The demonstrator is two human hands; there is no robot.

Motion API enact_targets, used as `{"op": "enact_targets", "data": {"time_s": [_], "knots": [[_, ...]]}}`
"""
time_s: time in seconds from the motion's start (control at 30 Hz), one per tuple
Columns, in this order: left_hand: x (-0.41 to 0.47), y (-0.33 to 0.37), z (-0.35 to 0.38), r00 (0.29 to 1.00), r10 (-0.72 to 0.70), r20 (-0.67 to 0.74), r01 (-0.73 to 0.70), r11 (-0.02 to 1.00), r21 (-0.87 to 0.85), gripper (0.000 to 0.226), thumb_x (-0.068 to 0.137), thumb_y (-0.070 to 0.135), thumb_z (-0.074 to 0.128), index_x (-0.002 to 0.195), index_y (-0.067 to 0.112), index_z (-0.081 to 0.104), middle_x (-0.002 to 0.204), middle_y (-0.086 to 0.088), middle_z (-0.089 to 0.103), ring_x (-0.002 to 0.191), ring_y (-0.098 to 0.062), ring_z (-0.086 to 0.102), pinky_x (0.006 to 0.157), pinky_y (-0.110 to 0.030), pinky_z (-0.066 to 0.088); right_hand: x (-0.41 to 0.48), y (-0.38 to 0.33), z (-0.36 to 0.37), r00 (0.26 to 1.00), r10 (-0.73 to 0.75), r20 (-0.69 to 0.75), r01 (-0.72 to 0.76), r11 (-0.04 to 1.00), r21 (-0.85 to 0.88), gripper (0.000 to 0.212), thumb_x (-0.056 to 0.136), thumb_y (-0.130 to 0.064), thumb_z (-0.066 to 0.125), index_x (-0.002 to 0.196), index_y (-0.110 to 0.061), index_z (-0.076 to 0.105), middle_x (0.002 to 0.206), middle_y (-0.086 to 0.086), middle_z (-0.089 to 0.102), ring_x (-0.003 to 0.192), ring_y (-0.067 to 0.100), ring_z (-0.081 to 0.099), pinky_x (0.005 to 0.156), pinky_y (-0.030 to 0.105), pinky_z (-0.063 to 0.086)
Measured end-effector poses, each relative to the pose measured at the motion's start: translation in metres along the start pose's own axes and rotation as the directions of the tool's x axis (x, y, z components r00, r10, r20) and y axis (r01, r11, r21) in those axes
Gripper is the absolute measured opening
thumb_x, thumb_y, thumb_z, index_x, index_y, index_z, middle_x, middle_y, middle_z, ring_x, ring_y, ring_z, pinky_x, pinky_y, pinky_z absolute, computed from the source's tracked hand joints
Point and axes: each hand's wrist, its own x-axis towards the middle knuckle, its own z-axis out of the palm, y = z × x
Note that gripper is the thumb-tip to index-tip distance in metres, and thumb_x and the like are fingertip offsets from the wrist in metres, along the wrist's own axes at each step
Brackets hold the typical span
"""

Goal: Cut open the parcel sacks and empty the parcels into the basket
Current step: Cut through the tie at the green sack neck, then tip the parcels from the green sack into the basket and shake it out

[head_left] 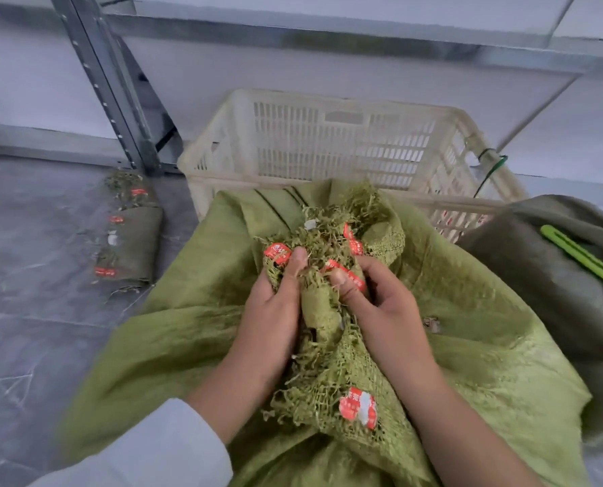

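Observation:
A green woven parcel sack (pixel 194 332) lies spread in front of me, its frayed mouth bunched at the middle and stuck with red tape pieces (pixel 358 405). My left hand (pixel 273 307) grips the bunched frayed edge from the left. My right hand (pixel 381 300) pinches the same bunch from the right, thumb on a red tape strip. Behind the sack stands a cream slatted plastic basket (pixel 328 142); through its right wall some red-and-white things show, its inside is otherwise hidden by the sack.
A folded green sack (pixel 135 240) with red tape lies on the grey floor at left. A darker sack (pixel 546 275) sits at right with a green cutter (pixel 581 258) on it. A metal shelf post (pixel 117 100) stands behind left.

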Motion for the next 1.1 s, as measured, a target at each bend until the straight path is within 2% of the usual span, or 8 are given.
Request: {"op": "enact_targets", "data": {"time_s": [0.07,0.17,0.4,0.53,0.67,0.73,0.83,1.1], "knots": [[0.002,-0.010,0.007,0.999,0.051,0.013,-0.051,0.998,-0.028,0.020,0.095,0.046,0.050,0.100,0.035,0.064,0.084,0.033,0.070,0.085,0.013,0.065,0.071,-0.002,0.047,0.004,0.009,0.000,1.000,0.014,-0.020,-0.014,1.000,-0.001,0.026,0.087,-0.035,0.060,0.105,-0.016,0.064,0.081,0.012,0.062,0.070,0.012,0.052,0.065,0.028,0.041],[0.011,-0.019,0.017,0.992,0.119,-0.047,-0.121,0.992,-0.044,0.024,0.098,0.035,0.048,0.103,0.022,0.067,0.089,0.021,0.073,0.088,0.007,0.066,0.072,-0.006,0.047,0.006,0.019,0.008,0.998,-0.011,-0.054,0.010,1.000,-0.019,0.023,0.088,-0.042,0.054,0.103,-0.025,0.060,0.075,0.004,0.058,0.063,0.011,0.049,0.059,0.017,0.040],[0.014,-0.030,0.031,0.984,0.072,-0.161,-0.059,0.995,0.085,0.015,0.094,0.029,0.048,0.083,0.035,0.057,0.076,0.041,0.063,0.081,0.024,0.057,0.071,0.001,0.040,0.003,0.035,0.022,0.986,0.031,-0.163,-0.031,1.000,0.006,0.018,0.096,-0.033,0.049,0.107,-0.022,0.057,0.085,-0.012,0.059,0.078,-0.003,0.053,0.069,0.012,0.042],[0.020,-0.028,0.036,0.977,0.010,-0.213,0.029,0.984,0.178,0.020,0.090,0.032,0.044,0.091,0.025,0.063,0.087,0.015,0.068,0.088,0.000,0.063,0.077,-0.019,0.045,0.007,0.031,0.027,0.975,0.071,-0.212,-0.076,0.997,-0.016,0.017,0.098,-0.022,0.045,0.111,-0.016,0.055,0.097,-0.009,0.061,0.091,0.001,0.056,0.081,0.014,0.042],[0.023,-0.022,0.034,0.982,-0.022,-0.189,0.072,0.962,0.262,0.038,0.092,0.031,0.039,0.096,0.001,0.062,0.092,-0.020,0.068,0.092,-0.032,0.066,0.076,-0.027,0.045,0.008,0.026,0.033,0.975,0.106,-0.197,-0.136,0.980,-0.145,0.024,0.099,-0.019,0.039,0.115,-0.005,0.051,0.102,0.012,0.056,0.096,0.021,0.054,0.089,0.036,0.045],[0.026,-0.020,0.032,0.984,-0.027,-0.175,0.081,0.949,0.305,0.037,0.093,0.028,0.037,0.094,-0.001,0.060,0.087,-0.021,0.066,0.087,-0.033,0.065,0.070,-0.023,0.040,0.010,0.025,0.035,0.977,0.104,-0.188,-0.141,0.970,-0.197,0.028,0.099,-0.017,0.039,0.115,0.001,0.051,0.102,0.017,0.055,0.096,0.028,0.053,0.089,0.046,0.045],[0.029,-0.025,0.031,0.989,-0.042,-0.144,0.096,0.917,0.388,0.043,0.095,0.028,0.036,0.102,-0.008,0.059,0.086,-0.022,0.064,0.086,-0.036,0.064,0.064,-0.024,0.035,0.013,0.027,0.037,0.973,0.102,-0.210,-0.156,0.953,-0.260,0.029,0.098,-0.013,0.040,0.117,0.006,0.052,0.104,0.021,0.056,0.099,0.033,0.053,0.091,0.044,0.044],[0.015,-0.012,0.015,0.978,-0.129,-0.162,0.190,0.868,0.459,0.030,0.103,0.013,0.037,0.120,-0.007,0.052,0.110,-0.023,0.063,0.104,-0.031,0.059,0.075,-0.017,0.033,0.006,0.014,0.042,0.993,0.018,-0.114,-0.075,0.851,-0.520,0.023,0.095,-0.002,0.049,0.111,0.012,0.057,0.099,0.027,0.056,0.093,0.040,0.052,0.084,0.040,0.040]]}}
